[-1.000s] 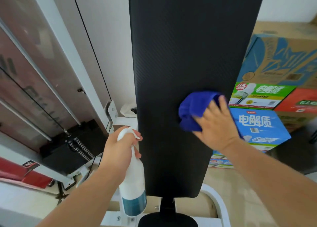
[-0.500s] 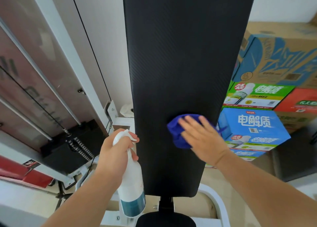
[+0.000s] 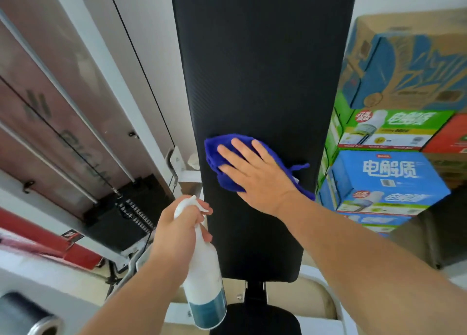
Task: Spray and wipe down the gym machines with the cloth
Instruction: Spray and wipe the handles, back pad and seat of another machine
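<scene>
While I wipe: right hand (image 3: 255,173) flat on blue cloth (image 3: 214,152), now over at the pad's (image 3: 262,69) left edge
Left hand (image 3: 177,231): clamped round spray bottle (image 3: 204,279)
Meaning: this strip's nearly wiped across

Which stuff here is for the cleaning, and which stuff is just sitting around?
For the cleaning:
- blue cloth, pressed flat on the pad by the right hand
- white spray bottle, held in the left hand
- black bench pad, the part being wiped

Just sitting around:
- stacked drink boxes on the right
- weight stack on the left
</scene>
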